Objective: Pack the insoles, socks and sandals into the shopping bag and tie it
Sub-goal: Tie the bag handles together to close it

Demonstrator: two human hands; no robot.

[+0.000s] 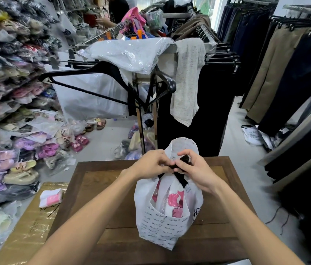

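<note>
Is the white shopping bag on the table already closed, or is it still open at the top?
Still open: the shopping bag gapes, pink-and-white contents showing, while both hands pinch its black ribbon above.

bag [162, 226]: white, small dark repeated lettering; upright on the bench, mouth open toward the camera.
ribbon [180, 178]: black handles, drawn together above the mouth; both strands rise to one bunch at the top.
flap [182, 148]: rear top of the bag, standing up behind the bunch.
contents [175, 201]: white item with pink shapes, in clear wrap, visible inside; which item it is cannot be told.
socks [51, 197]: pink-and-white pack, outside the bag, left of the bench on a wrapped box.
</note>
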